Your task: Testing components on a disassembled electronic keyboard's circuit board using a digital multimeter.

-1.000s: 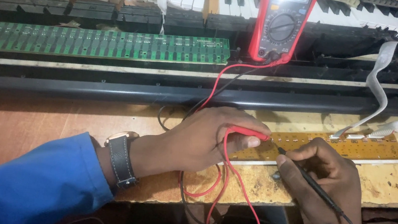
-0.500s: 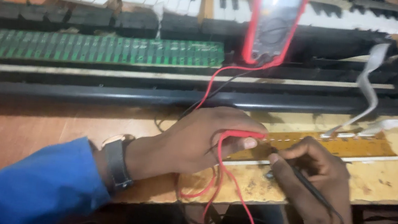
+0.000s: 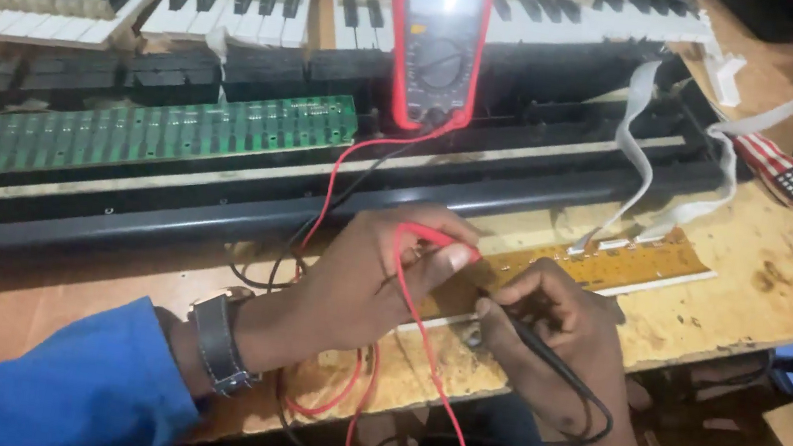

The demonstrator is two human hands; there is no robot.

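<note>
The left hand (image 3: 364, 280) is pinching a red probe (image 3: 435, 239) between thumb and fingers, pressing its tip onto a long yellow circuit board (image 3: 613, 265) lying on the near edge of the wooden table (image 3: 791, 292). Just to its right, the right hand (image 3: 555, 328) is gripping a black probe (image 3: 524, 332) like a pencil, its tip touching the same board. Red and black wires are running far up to a red meter (image 3: 437, 41) leaning on the open keyboard (image 3: 240, 22). A green board (image 3: 125, 131) is lying to the left.
</note>
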